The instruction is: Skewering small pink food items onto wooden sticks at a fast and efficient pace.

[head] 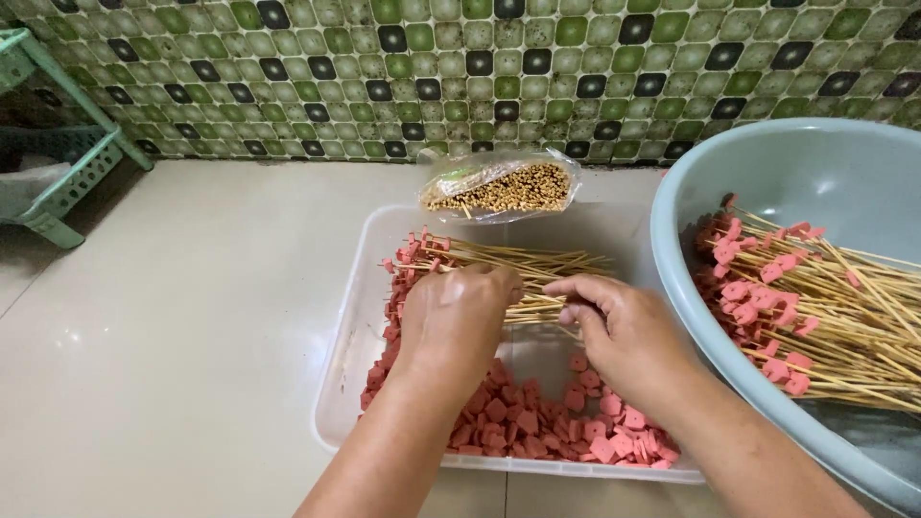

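Bamboo skewers [523, 280] between both hands [537, 321]

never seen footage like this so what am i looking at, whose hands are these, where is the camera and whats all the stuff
There is one picture, from a camera worn on a person's head, looking down at their own bare hands; no machine is involved. The left hand and right hand meet over a clear tray on a pale floor, touching a bundle of skewers. Whether either grips one is unclear. Pink pieces fill the tray. To the right, a basin holds finished skewers. Behind, a bag of sticks lies by the tiled wall.
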